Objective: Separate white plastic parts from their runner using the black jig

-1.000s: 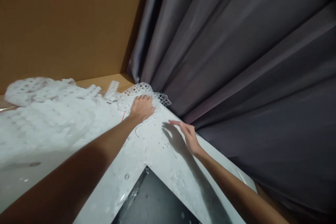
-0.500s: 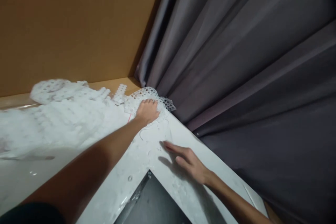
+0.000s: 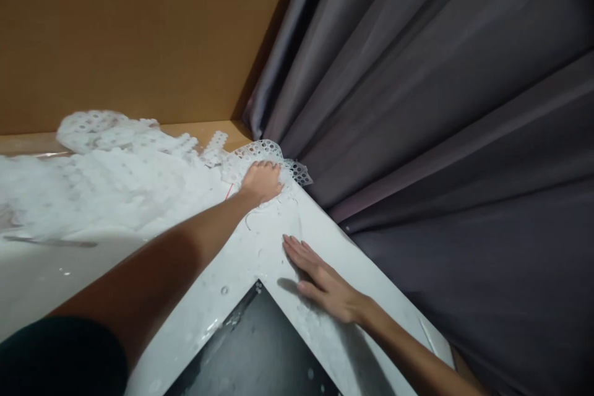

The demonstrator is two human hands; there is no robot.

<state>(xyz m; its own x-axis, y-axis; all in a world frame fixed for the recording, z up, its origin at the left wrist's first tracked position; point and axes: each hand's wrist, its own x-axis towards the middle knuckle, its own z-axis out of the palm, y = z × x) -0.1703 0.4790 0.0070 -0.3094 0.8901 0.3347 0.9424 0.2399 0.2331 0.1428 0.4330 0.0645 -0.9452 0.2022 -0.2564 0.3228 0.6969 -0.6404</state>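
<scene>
My left hand [image 3: 262,182] is at the far corner of a white tabletop [image 3: 273,229]. Its fingers curl down onto a bunched piece of white eyelet lace [image 3: 260,148], whose holed edges spread out behind and to the right. My right hand [image 3: 325,281] is nearer to me, held low over the tabletop with fingers stretched out and nothing in them. Tiny pale discs and scraps [image 3: 225,290] are scattered around it. A short red strip [image 3: 229,191] shows beside my left wrist.
A heap of white lace [image 3: 102,185] covers the left side. In front of it is a thin, brownish stick-like object [image 3: 51,241]. A dark grey panel [image 3: 255,346] lies nearest me. Cardboard [image 3: 130,31] stands behind, and a grey curtain [image 3: 440,136] hangs along the right edge.
My right hand has shifted slightly left, its fingers flatter and more spread. My left hand stays on the lace. The whole view has tilted slightly downward.
</scene>
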